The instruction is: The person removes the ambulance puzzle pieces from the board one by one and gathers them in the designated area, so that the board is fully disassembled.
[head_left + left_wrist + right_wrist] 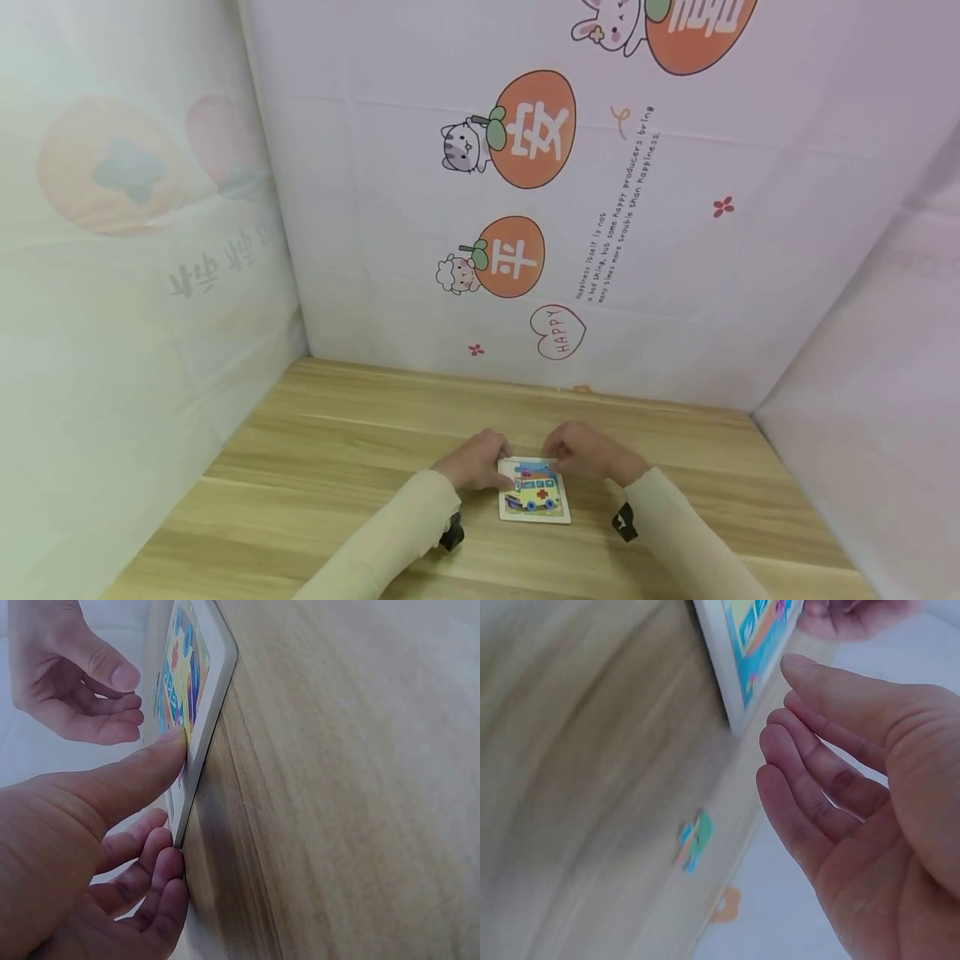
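Observation:
A small square jigsaw puzzle [542, 493] with a white frame lies on the wooden table, its picture a yellow ambulance with a red cross. At its upper left the picture gives way to a pale patch. My left hand [477, 461] holds the puzzle by that corner. In the left wrist view the thumb [161, 754] lies on the frame's side and the curled fingertips [171, 862] meet its corner. Beside the upper right corner, my right hand [588, 454] hovers with loosely bent fingers, and its palm [900, 847] holds nothing.
A loose jigsaw piece [695, 841], green, blue and orange, lies on the table past the right fingers; the head view hides it. Printed white cloth walls [405, 333] stand behind and on both sides of the wooden table [360, 467].

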Action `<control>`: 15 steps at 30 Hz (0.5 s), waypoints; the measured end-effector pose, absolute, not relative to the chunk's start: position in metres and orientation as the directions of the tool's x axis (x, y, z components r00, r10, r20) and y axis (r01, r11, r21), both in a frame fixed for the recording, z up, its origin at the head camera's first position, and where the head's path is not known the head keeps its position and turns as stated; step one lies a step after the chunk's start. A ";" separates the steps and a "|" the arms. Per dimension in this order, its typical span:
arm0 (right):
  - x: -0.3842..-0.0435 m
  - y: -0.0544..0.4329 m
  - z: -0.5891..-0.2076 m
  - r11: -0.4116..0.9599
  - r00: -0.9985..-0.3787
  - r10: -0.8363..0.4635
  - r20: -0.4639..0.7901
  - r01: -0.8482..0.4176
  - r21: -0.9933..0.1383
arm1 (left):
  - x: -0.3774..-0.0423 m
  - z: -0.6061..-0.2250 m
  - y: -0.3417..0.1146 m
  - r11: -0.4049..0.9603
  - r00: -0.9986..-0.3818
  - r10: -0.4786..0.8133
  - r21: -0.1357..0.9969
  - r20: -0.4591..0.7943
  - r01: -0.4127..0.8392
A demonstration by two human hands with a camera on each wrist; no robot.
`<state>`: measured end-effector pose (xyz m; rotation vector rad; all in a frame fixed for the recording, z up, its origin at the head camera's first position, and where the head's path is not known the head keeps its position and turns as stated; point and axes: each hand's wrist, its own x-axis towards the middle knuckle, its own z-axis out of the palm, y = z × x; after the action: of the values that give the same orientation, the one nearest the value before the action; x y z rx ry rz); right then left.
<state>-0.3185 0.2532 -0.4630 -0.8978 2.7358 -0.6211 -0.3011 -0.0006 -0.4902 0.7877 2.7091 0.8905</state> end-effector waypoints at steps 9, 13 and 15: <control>-0.314 0.239 -0.473 0.691 -0.770 -0.636 -0.054 -0.538 -0.483 | -0.305 -0.493 0.000 0.690 -0.845 0.534 0.591 -0.027 0.417; -0.315 0.239 -0.478 0.694 -0.771 -0.636 -0.044 -0.545 -0.471 | -0.305 -0.492 0.000 0.685 -0.843 0.538 0.595 -0.024 0.420; -0.315 0.240 -0.480 0.692 -0.770 -0.637 -0.033 -0.553 -0.464 | -0.304 -0.492 0.001 0.681 -0.842 0.540 0.597 -0.019 0.424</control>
<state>-0.3150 0.2399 -0.4798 -0.9639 2.7103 -0.6499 -0.3044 0.0005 -0.4923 0.7824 2.6997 0.8861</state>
